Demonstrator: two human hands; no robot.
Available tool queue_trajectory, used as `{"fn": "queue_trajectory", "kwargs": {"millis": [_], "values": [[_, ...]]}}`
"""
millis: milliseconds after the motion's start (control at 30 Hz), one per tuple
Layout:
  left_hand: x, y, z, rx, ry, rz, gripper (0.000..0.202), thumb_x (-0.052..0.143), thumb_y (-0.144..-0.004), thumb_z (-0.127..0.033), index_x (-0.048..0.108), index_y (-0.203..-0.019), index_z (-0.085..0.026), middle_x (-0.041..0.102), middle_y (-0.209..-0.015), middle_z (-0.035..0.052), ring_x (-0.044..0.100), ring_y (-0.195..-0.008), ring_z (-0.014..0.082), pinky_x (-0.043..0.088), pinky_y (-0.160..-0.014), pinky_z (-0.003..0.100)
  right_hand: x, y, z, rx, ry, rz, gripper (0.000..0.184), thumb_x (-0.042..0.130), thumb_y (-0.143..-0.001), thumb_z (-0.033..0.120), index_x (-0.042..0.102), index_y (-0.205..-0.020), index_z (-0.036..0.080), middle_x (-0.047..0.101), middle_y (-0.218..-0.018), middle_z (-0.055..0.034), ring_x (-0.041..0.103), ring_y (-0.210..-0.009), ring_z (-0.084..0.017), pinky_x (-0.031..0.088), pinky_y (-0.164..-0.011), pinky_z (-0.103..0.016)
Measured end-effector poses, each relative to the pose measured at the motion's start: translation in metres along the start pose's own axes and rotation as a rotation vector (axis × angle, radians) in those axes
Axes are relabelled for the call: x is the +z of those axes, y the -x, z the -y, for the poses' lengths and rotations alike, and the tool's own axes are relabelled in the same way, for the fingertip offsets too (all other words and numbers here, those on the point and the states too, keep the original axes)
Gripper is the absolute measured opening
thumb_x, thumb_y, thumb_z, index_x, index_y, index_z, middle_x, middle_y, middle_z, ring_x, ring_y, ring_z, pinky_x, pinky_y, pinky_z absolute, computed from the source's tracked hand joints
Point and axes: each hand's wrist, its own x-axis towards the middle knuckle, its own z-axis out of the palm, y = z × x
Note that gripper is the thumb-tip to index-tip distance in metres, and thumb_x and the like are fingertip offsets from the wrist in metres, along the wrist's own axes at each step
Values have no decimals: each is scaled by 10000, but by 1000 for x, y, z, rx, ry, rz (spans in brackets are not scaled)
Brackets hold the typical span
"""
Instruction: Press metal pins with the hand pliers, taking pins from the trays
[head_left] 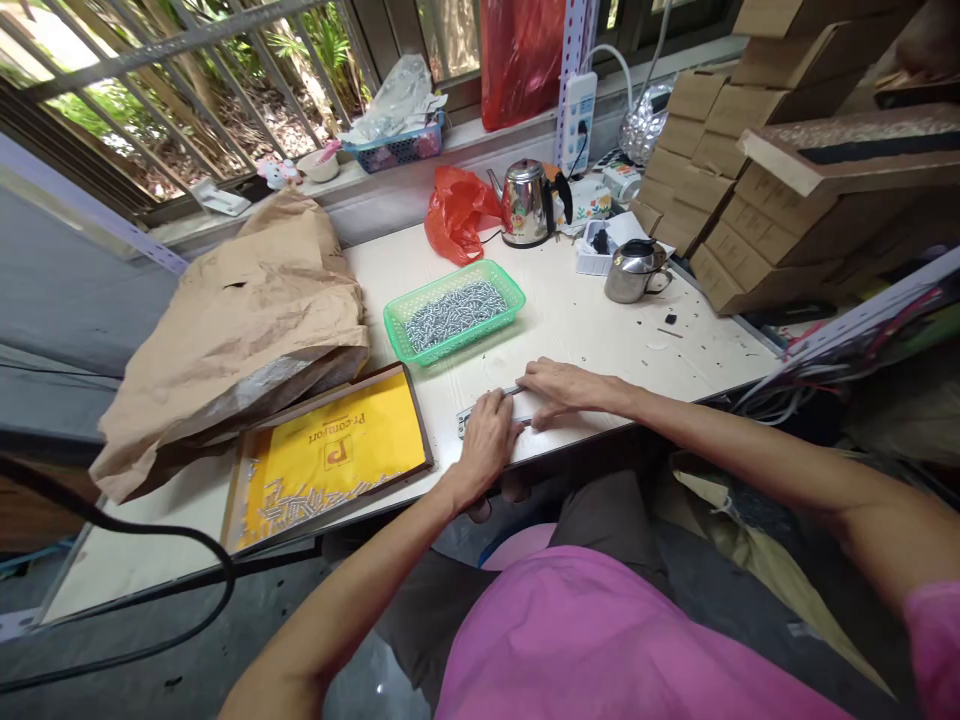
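Note:
At the table's front edge lies a small flat grey-and-white piece (464, 420) with thin dark bars; its kind does not show. My left hand (486, 440) is closed over its left part, fingers curled and pressing down. My right hand (566, 386) bends its fingers at the right end, by a thin dark bar, and the fingertips hide what they pinch. Behind the hands, a green plastic basket (517, 293) holds many small silvery metal pins (457, 315). To the left, a shallow cardboard tray (421, 420) with a yellow printed sheet (337, 435) holds loose pins (296, 508).
Crumpled brown paper (247, 300) covers the table's left side. A steel kettle (526, 205), red plastic bag (459, 212) and small steel pot (630, 275) stand at the back. Cardboard boxes (787, 215) are stacked at right. A black cable (217, 570) loops at lower left.

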Motion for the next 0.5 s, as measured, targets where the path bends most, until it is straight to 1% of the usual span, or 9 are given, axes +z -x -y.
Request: {"fn": "queue_trajectory", "kwargs": {"millis": [67, 133, 233, 300, 367, 400, 433, 500], "values": [[9, 15, -10, 19, 35, -61, 340, 459, -945, -245, 512, -1259, -125, 467, -1411, 180, 402, -1333, 299, 389, -1061, 469, -2, -3, -9, -44, -51, 24, 534, 646, -826, 499, 607, -1189, 109, 602, -1067, -147, 550, -995, -256, 414, -828, -323], [19, 28, -21, 52, 86, -84, 369, 436, -958, -259, 485, -1305, -146, 443, -1451, 169, 343, -1392, 303, 364, -1088, 499, -2, -7, -16, -18, -70, -13, 440, 605, -873, 428, 614, -1187, 119, 610, -1063, -138, 554, -989, -241, 406, -836, -315], [28, 38, -33, 62, 156, -82, 401, 445, -961, -340, 477, -1324, -172, 489, -1430, 136, 377, -1380, 292, 334, -1111, 521, 1, -20, -21, 61, -18, -98, 238, 563, -902, 309, 670, -1037, 144, 621, -1034, -115, 541, -981, -232, 385, -825, -315], [30, 39, -36, 45, 178, -80, 427, 459, -954, -383, 481, -1321, -165, 521, -1402, 131, 401, -1367, 285, 314, -1125, 519, 1, -31, -19, 118, 26, -141, 210, 554, -906, 314, 680, -959, 154, 626, -1012, -106, 525, -978, -240, 370, -813, -331], [29, 38, -35, 35, 183, -88, 456, 469, -946, -404, 475, -1327, -154, 522, -1398, 140, 387, -1375, 287, 302, -1131, 516, -2, -42, -10, 162, 72, -204, 215, 567, -899, 325, 679, -968, 155, 620, -1031, -112, 502, -1007, -258, 354, -819, -353], [29, 37, -34, 41, 182, -93, 471, 472, -944, -410, 466, -1336, -150, 512, -1405, 146, 374, -1382, 291, 294, -1133, 517, -4, -45, -2, 145, 92, -229, 217, 570, -896, 317, 677, -998, 158, 613, -1051, -116, 490, -1022, -263, 347, -823, -358], [30, 37, -34, 51, 183, -97, 488, 477, -940, -417, 458, -1343, -144, 502, -1411, 152, 365, -1386, 297, 286, -1134, 520, -6, -49, 8, 91, 106, -237, 219, 570, -896, 300, 673, -1036, 167, 606, -1073, -116, 481, -1026, -261, 341, -823, -358], [32, 37, -33, 65, 192, -99, 504, 490, -929, -432, 468, -1334, -133, 507, -1397, 166, 385, -1368, 312, 300, -1122, 520, -8, -53, 34, -123, 118, -199, 228, 568, -895, 268, 668, -1091, 206, 594, -1118, -103, 464, -1025, -249, 337, -811, -347]]}}
